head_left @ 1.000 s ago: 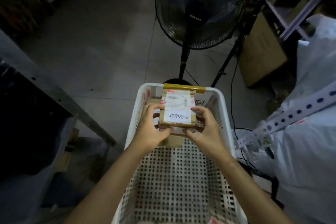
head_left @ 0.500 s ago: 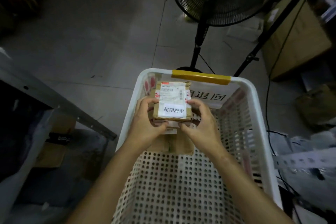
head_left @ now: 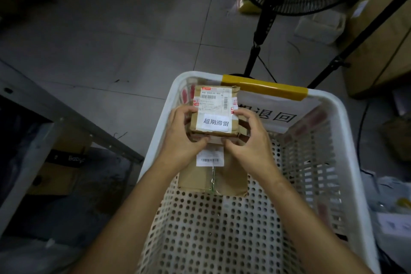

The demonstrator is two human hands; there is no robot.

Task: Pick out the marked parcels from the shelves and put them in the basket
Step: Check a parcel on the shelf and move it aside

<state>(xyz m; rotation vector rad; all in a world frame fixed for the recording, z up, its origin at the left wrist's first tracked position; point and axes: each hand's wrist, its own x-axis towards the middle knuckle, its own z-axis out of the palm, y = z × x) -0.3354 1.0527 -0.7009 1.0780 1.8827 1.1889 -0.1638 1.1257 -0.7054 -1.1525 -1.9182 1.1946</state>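
The left hand (head_left: 182, 138) and right hand (head_left: 249, 140) are gripping the small marked parcel (head_left: 214, 111), fingers curled round its sides. Over the last second it has been sinking into the white basket (head_left: 347, 131), just above a flat cardboard parcel (head_left: 231, 176); release seems close.

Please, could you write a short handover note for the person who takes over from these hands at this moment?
Left hand: grips the marked parcel by its left side.
Right hand: grips the same parcel by its right side.
Marked parcel: held over the far end of the white basket, sticker facing up, not released.
Done: one flat brown parcel lies on the basket floor, below the hands.
Left: lower the held parcel into the basket and let go, then probably check the shelves for more; their contents are hard to see from here.
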